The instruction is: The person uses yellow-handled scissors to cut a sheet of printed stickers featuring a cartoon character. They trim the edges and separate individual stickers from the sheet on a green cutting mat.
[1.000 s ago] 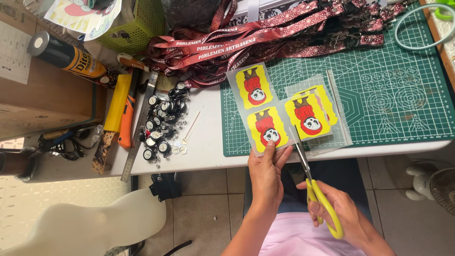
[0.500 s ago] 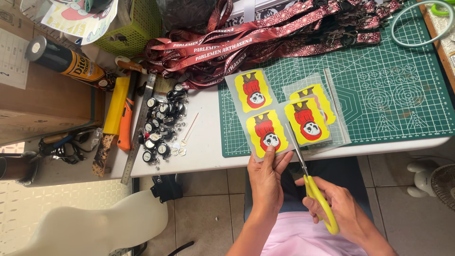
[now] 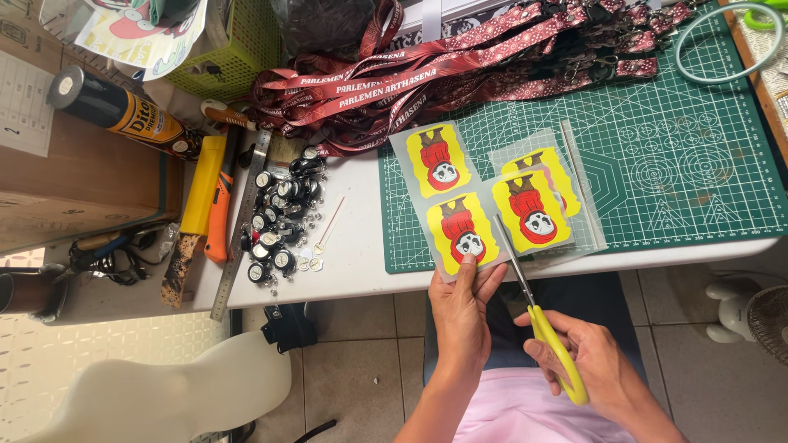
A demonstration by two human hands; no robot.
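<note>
My left hand (image 3: pixel 462 316) pinches the near edge of a clear laminated sheet (image 3: pixel 492 201) printed with several yellow-and-red character stickers. My right hand (image 3: pixel 587 361) grips yellow-handled scissors (image 3: pixel 538 316), whose blades point up into the sheet between two of the lower stickers. The sheet hangs over the table's front edge and lies partly on a green cutting mat (image 3: pixel 665 156).
A heap of red lanyards (image 3: pixel 460 61) lies at the back. Left of the mat sit a pile of black badge reels (image 3: pixel 283 217), a steel ruler (image 3: pixel 240 221), an orange-and-yellow knife (image 3: pixel 215 197), a black spray can (image 3: pixel 123 111) and a green basket (image 3: pixel 238 45). A white chair (image 3: pixel 180 390) stands below left.
The scissors' blades have pushed a little further up into the sheet between the lower stickers. My left hand keeps its grip on the near edge.
</note>
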